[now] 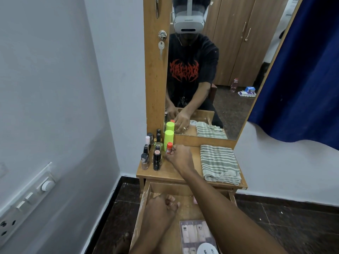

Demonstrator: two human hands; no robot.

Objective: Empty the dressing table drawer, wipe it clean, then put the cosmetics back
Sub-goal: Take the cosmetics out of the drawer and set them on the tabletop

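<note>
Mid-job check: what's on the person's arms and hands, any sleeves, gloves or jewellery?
Nothing is worn from the left hand or right hand back to the frame edge: no sleeves, gloves or watch. The mirror shows a black short-sleeved T-shirt with a red print, and a ring on one right-hand finger.

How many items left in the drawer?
3: a clear box of tubes near the front, a white round jar on its near corner, a pink item at the back right. The left hand may hide more.
</note>
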